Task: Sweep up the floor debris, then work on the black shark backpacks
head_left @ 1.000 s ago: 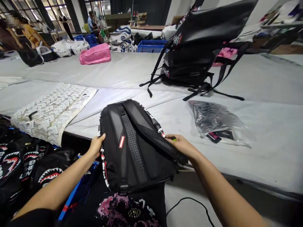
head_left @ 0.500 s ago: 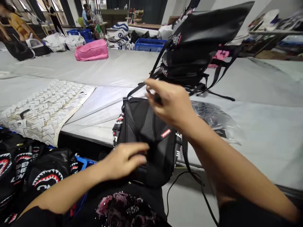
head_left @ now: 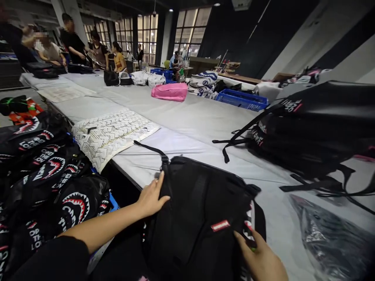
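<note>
A black backpack (head_left: 199, 210) with a small red label lies at the near edge of the long grey table (head_left: 187, 117), one strap trailing to the upper left. My left hand (head_left: 151, 197) rests flat on its left side, fingers stretched out. My right hand (head_left: 259, 259) touches its lower right corner near the red-and-white trim, fingers extended; something small and green shows at the fingertips.
A stack of black backpacks (head_left: 316, 128) with hanging straps stands at the right. A clear plastic bag (head_left: 331, 234) lies at the lower right. A white patterned sheet (head_left: 111, 132) lies to the left. Shark-print bags (head_left: 43, 171) pile up at the lower left. Several people stand at the far left.
The backpack has been turned and laid flatter. My right hand came down from above it to its lower right corner. My left hand slid to its left side. The camera tilted up.
</note>
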A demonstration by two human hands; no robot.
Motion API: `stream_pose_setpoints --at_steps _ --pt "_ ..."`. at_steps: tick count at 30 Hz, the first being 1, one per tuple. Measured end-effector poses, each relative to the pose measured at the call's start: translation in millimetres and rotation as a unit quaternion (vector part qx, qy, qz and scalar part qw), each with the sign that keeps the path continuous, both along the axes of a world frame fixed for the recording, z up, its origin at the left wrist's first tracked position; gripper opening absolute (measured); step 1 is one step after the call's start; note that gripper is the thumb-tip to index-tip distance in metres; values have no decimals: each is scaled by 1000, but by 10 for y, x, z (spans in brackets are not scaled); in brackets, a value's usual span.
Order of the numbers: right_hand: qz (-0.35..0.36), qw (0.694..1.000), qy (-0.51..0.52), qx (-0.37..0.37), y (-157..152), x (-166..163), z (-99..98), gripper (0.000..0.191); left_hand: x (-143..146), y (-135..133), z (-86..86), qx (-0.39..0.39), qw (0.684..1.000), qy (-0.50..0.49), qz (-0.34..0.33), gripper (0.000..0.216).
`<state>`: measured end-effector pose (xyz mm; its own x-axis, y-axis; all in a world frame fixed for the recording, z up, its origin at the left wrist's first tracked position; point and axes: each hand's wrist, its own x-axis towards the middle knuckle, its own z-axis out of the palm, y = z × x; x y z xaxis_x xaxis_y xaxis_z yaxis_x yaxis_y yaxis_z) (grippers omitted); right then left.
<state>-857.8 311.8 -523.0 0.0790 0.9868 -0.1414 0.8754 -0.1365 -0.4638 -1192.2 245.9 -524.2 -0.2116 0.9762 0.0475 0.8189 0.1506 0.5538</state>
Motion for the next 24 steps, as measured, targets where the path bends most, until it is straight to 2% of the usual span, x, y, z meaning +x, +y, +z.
stream_pose_setpoints --at_steps 2,3,4,5,6,8,9,10,11,14,17,20,22,24 --pt "47 999 -29 -3 -15 -219 86 77 -61 -101 217 83 991 94 36 82" --pt "65 997 -41 -3 -20 -308 117 74 -36 -94 331 141 980 141 23 74" --pt "78 996 -52 -2 -26 -383 139 72 28 -46 432 192 964 184 -25 65" --pt "86 995 -59 1 -34 -442 154 69 128 39 510 229 941 221 -111 56" --pt "88 994 -65 6 -45 -484 164 65 257 156 560 251 907 250 -226 50" --pt "86 994 -70 6 -74 -525 172 59 560 437 576 259 809 284 -445 44" --pt "85 994 -70 1 -91 -527 169 57 714 578 556 257 764 291 -516 45" --pt "84 994 -70 -6 -107 -519 161 55 853 705 530 257 734 294 -555 47" --pt "86 994 -71 -10 -120 -505 147 53 967 812 508 256 721 295 -572 48" --pt "92 993 -77 -2 -117 -450 72 48 1076 1017 504 253 717 303 -574 44" --pt "90 993 -78 6 -35 -413 -13 45 813 1069 549 230 720 330 -565 38" --pt "89 993 -77 -6 32 -425 -10 45 430 958 552 142 772 377 -491 43" --pt "97 992 -79 -12 14 -453 61 42 275 846 531 93 799 389 -449 35" --pt "108 991 -74 -8 -26 -473 143 38 234 780 508 106 809 365 -449 23"
